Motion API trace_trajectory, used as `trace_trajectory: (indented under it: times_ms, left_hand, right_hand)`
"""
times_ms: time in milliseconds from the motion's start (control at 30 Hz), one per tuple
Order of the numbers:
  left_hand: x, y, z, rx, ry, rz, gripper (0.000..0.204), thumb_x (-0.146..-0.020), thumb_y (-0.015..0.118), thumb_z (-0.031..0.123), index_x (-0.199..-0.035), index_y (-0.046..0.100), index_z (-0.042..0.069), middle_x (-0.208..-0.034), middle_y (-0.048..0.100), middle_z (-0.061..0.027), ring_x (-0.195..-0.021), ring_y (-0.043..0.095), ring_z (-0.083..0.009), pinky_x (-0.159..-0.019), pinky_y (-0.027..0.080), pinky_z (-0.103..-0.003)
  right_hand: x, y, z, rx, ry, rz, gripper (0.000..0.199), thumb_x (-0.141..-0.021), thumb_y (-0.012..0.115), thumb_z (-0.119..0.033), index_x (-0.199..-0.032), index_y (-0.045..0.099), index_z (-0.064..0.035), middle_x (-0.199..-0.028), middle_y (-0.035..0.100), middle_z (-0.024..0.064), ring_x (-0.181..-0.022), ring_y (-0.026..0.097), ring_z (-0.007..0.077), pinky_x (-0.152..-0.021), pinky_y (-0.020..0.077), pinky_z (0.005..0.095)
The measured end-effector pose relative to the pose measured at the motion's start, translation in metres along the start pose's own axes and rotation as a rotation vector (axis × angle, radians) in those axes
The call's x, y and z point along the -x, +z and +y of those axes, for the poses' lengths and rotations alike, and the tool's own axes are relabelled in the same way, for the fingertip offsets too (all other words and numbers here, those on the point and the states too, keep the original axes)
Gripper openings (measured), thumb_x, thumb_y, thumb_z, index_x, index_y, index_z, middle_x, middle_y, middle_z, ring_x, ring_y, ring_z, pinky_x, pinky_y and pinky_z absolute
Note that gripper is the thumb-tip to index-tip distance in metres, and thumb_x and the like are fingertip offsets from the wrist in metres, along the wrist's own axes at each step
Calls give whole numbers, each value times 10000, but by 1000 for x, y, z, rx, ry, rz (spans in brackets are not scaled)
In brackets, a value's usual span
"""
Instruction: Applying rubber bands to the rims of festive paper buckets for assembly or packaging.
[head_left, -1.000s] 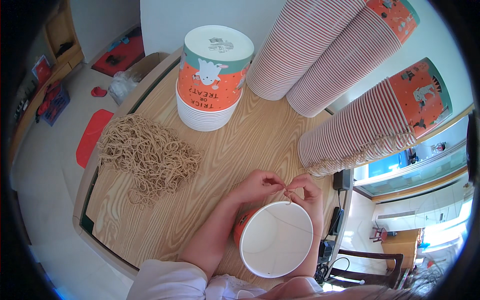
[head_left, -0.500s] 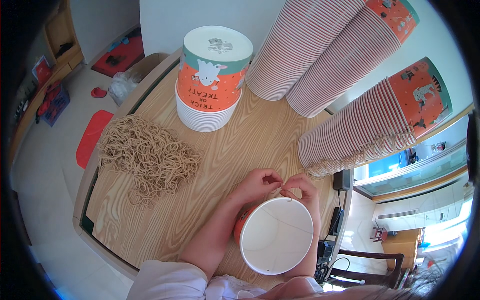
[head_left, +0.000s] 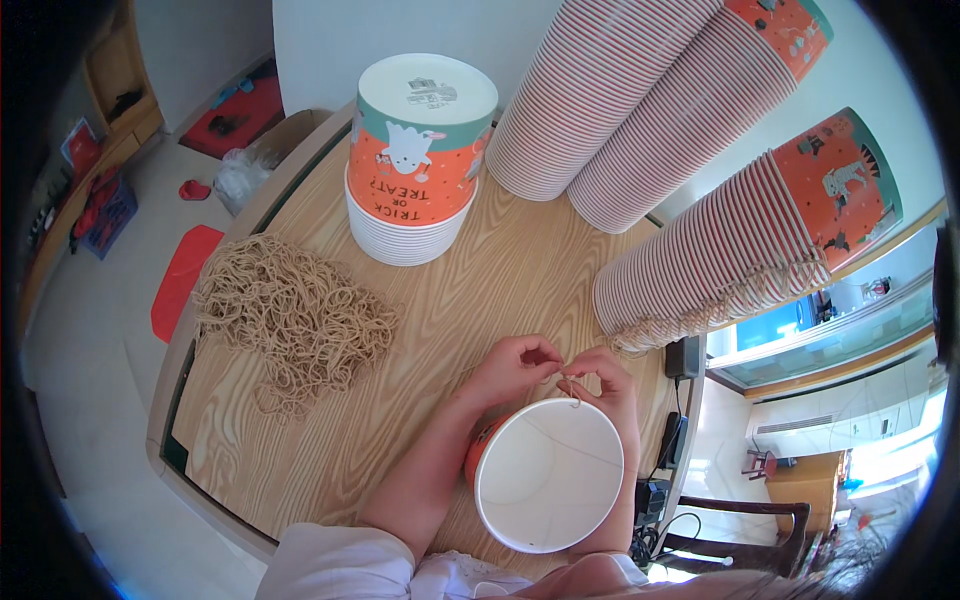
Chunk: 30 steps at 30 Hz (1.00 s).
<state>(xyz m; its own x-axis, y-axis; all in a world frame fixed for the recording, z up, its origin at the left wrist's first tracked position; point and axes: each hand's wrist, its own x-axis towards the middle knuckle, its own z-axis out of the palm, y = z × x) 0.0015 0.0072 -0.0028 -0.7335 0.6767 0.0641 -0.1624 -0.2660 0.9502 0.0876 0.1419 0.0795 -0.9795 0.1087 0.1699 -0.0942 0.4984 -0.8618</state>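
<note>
A paper bucket [head_left: 550, 480], white inside and orange outside, lies tipped with its mouth toward me between my forearms. At the far side of its rim a thin brown string [head_left: 573, 393] comes up through the edge. My left hand [head_left: 513, 370] is closed in a pinch on the string just beyond the rim. My right hand [head_left: 606, 382] pinches the same string, its fingertips almost touching the left ones. Part of a string also shows inside the bucket. To the left lies a tangled heap of brown strings [head_left: 300, 325].
Upside-down orange and green buckets [head_left: 420, 160] stand nested at the back. Tall bucket stacks [head_left: 600, 95] rise beside them; another stack [head_left: 700, 240] on the right has strings hanging along its side. Black power adapters [head_left: 683, 357] and cables line the table's right edge, near a dark chair [head_left: 745, 535].
My hands stay pinched at the rim with only slight finger movement. The bucket has shifted a little to the left, and the whole view has moved slightly.
</note>
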Motion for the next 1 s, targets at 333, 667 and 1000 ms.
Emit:
trace_trajectory:
  times_ms: [333,667,1000]
  left_hand:
    - [1,2,0,-49,-34,94,82,-825,630,61,-892,628,15,-803,640,-27,-729,586,-88,-671,484,-246]
    - [1,1,2,-51,30,104,86,-825,640,79,-883,622,18,-768,625,-9,-699,566,-71,-639,473,-237]
    - [2,3,4,-38,60,44,147,-809,643,40,-954,633,25,-872,632,-32,-805,582,-99,-725,471,-249]
  right_hand:
    - [8,-10,-12,-172,50,-79,187,-678,677,93,-815,694,-33,-805,569,56,-792,582,155,-688,457,258]
    - [7,-16,-5,-179,52,-184,218,-709,675,77,-910,631,3,-842,591,60,-783,574,138,-711,448,255]
    - [8,-11,-9,-172,68,-105,155,-715,651,91,-832,631,-8,-825,595,68,-782,593,158,-711,460,266]
